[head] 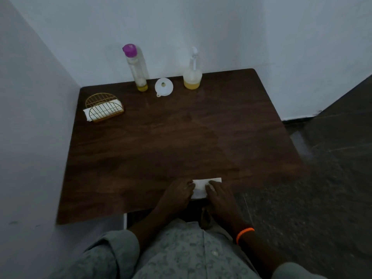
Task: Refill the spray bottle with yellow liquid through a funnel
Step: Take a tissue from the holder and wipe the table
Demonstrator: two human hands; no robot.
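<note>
Two hands, left and right, press flat-fingered on a napkin at the surface's near edge; funnel sits far back between bottle and spray bottle.

No readable text, brand or number anywhere. Tall bottle, upper centre of frame, shows a pale label patch below its purple cap, too blurred to read.
</note>
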